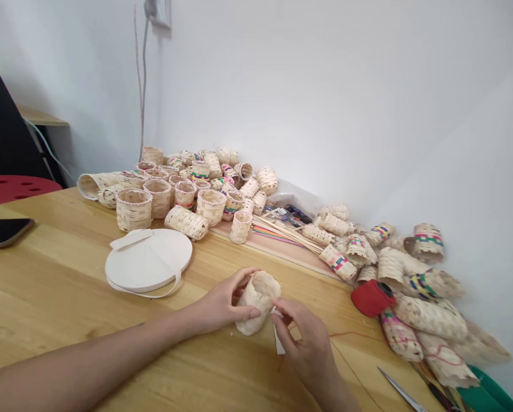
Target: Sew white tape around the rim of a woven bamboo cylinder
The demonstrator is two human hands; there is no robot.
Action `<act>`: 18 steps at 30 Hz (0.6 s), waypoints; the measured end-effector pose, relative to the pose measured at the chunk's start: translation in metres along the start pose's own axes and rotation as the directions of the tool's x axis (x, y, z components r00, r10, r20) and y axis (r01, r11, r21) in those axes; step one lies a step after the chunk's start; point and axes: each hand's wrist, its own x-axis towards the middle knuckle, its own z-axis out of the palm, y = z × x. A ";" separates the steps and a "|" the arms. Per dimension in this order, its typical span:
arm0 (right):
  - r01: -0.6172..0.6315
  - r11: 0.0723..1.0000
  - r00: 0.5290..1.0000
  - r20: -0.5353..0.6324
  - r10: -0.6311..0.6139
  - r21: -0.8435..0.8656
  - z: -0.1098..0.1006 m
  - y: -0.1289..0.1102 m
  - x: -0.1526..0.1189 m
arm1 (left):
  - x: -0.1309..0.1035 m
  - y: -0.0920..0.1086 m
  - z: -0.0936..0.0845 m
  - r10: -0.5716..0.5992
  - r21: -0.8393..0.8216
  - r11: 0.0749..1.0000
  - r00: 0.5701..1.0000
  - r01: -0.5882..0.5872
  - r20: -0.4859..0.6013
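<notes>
My left hand [227, 302] is wrapped round a small pale woven basket [253, 306], which is tilted over the table with its mouth up and its edge uneven. Against the basket's right side, my right hand [306, 337] is closed, thumb and fingers pinching a short white strip [279, 343] that hangs down. Red thread [351, 334] runs across the tabletop beside my right hand. To the left of my hands lies a flat roll of white tape [149, 260] with a loose end curling off it.
Several woven baskets [134, 209] are heaped at the back, more [430, 317] along the right. A red thread spool [370, 298], scissors [400, 390] and a green container [490, 392] are at right. Thin sticks [288, 232] lie behind my hands, a phone [5, 232] at far left.
</notes>
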 end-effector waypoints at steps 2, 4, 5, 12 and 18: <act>-0.031 1.000 0.999 -0.024 0.031 0.000 -0.005 0.001 0.002 | 0.002 0.001 0.002 -0.033 -0.163 0.986 0.999 0.030 -0.012; -0.053 0.999 0.998 -0.036 0.053 0.007 -0.011 0.002 0.005 | 0.004 0.004 0.003 -0.081 -0.311 0.948 0.996 0.069 -0.028; -0.057 0.998 0.998 -0.028 0.057 0.011 -0.014 0.003 0.006 | 0.004 0.005 0.004 -0.108 -0.371 0.924 0.994 0.089 -0.032; -0.087 0.992 0.995 0.055 0.082 0.095 -0.025 -0.013 0.020 | 0.001 0.007 0.006 -0.145 -0.558 0.817 0.988 0.148 0.049; 0.014 0.943 0.987 0.149 -0.067 0.331 -0.034 -0.073 0.058 | 0.002 0.009 0.007 -0.086 -0.324 0.944 0.995 0.064 -0.053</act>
